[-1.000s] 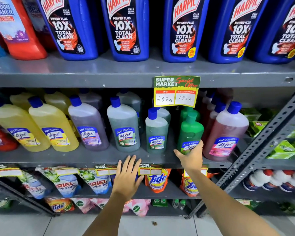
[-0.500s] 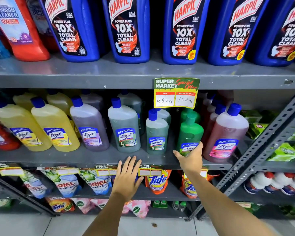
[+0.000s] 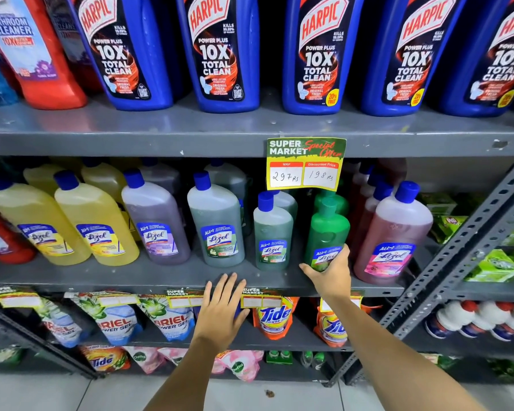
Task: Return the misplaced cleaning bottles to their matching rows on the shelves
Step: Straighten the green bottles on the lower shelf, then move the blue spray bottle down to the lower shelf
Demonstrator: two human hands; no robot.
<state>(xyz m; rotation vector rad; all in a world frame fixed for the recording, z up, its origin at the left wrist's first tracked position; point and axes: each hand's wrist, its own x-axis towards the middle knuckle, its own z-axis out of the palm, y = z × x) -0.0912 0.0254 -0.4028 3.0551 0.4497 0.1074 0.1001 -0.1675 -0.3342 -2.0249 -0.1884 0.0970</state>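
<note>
Thumb now wraps green bottle [image 3: 327, 229] base; right hand [image 3: 330, 274] grips it. Left hand [image 3: 220, 310] splayed, empty.

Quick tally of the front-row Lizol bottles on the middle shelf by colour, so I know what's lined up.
Yellow: 2
Purple: 1
Grey-green, blue cap: 2
Opaque green: 1, right hand at its base
Pink: 1
Total: 7

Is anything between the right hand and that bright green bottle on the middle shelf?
Nothing visible. The right hand is already on the lower front of the green bottle, fingers over its label. The small grey-green bottle stands close on one side and the pink bottle on the other. The left hand rests open at the shelf edge.
</note>
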